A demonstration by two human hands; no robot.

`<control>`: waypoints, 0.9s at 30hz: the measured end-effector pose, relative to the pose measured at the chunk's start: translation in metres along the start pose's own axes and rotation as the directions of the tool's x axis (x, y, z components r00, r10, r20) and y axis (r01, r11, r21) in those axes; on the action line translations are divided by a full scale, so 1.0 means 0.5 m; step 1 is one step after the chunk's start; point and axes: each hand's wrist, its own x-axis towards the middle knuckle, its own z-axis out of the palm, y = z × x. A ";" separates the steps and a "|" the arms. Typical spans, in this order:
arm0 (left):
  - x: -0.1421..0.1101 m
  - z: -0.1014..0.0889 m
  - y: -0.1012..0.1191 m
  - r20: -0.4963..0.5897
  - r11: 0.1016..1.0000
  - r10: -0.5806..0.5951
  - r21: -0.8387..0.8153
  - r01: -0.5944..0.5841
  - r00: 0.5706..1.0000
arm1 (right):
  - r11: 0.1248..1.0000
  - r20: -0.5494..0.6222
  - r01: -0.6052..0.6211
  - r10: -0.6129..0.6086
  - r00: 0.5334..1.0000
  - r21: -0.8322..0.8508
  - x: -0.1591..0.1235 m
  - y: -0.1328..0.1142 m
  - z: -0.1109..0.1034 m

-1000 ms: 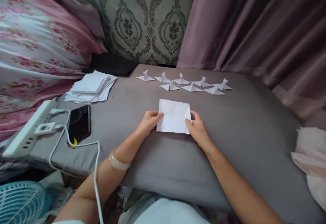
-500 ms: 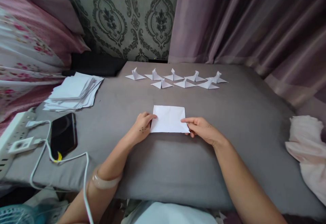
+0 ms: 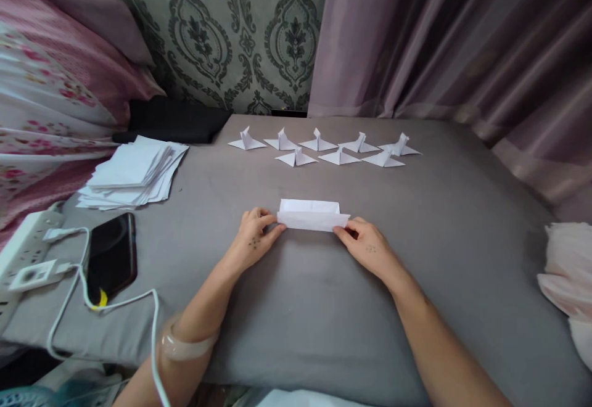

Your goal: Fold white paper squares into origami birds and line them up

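A white sheet of paper (image 3: 311, 219) lies in the middle of the grey-covered table (image 3: 296, 296), its near half bent up and over toward the far edge. My left hand (image 3: 258, 232) pinches the left end of the bent part between thumb and fingers. At the opposite end, my right hand (image 3: 365, 242) grips the paper's right corner, thumb in front and fingers partly hidden behind. Beyond the sheet stand several folded white paper figures (image 3: 318, 142) in two rows, each with a raised middle and flat pointed sides.
A stack of white paper (image 3: 132, 169) lies at the left, before a black folded item (image 3: 173, 120). Nearer are a phone (image 3: 112, 250), a power strip (image 3: 28, 253) and a white cable (image 3: 155, 333) crossing by my left forearm. Pale cloth (image 3: 567, 277) sits at the right edge.
The paper lay flat before; its near edge is now lifted and bent over away from me. Both hands have turned to pinch its near corners.
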 end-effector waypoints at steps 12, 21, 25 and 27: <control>0.016 0.032 0.012 -0.154 0.982 -0.177 0.042 0.185 0.972 | 0.943 -0.224 -0.173 0.111 0.968 -0.284 0.010 -0.040 0.036; 0.019 0.044 0.004 -0.182 0.979 -0.162 0.095 0.182 0.970 | 0.902 -0.210 -0.227 0.157 0.965 -0.368 0.016 -0.049 0.040; 0.019 0.045 -0.001 -0.180 0.981 -0.151 0.097 0.171 0.972 | 0.903 -0.194 -0.218 0.154 0.969 -0.371 0.017 -0.046 0.039; 0.019 0.045 -0.002 -0.172 0.982 -0.150 0.091 0.167 0.974 | 0.903 -0.183 -0.213 0.153 0.971 -0.372 0.017 -0.047 0.038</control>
